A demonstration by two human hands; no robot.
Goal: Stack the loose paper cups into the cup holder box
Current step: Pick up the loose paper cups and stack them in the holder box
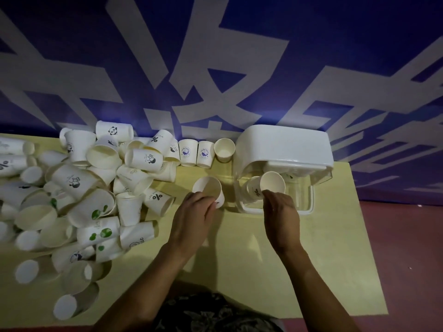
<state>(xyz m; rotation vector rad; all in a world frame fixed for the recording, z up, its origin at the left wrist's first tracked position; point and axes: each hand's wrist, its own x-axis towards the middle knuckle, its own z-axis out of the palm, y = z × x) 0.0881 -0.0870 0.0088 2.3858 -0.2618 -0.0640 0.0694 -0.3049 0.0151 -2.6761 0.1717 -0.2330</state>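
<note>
Paper cups, loose lot, with holder box: stacking in progress.

Right hand [281,212] grips a white paper cup with a "%" mark [269,184], tilted mouth-up inside the open clear-and-white plastic cup holder box [285,144] at the desk's far right edge. Left hand [194,216] holds a second plain white paper cup [209,189], upright, just left of the box. The heap of loose printed paper cups [79,192] covers the pale yellow desk's [239,259] left side, nearer the left hand.
</note>
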